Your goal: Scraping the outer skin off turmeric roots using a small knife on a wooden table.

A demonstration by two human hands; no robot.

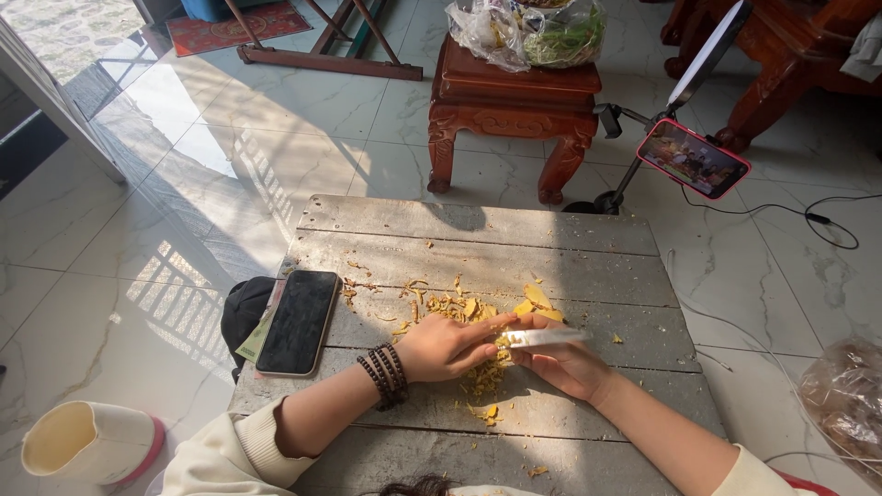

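right hand [562,366] grips knife [544,337]; left hand [447,347] on yellow shavings [459,308].

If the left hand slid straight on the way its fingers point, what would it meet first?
The left hand points rightward across the wooden board. Its fingertips already seem to touch the knife blade held by the right hand, so the blade comes first, though depth is hard to judge.

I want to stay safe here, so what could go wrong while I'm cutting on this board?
The left hand sits right beside the knife held by the right hand, so a slip might nick a finger. Yellow scraps could scatter onto the phone lying nearby.
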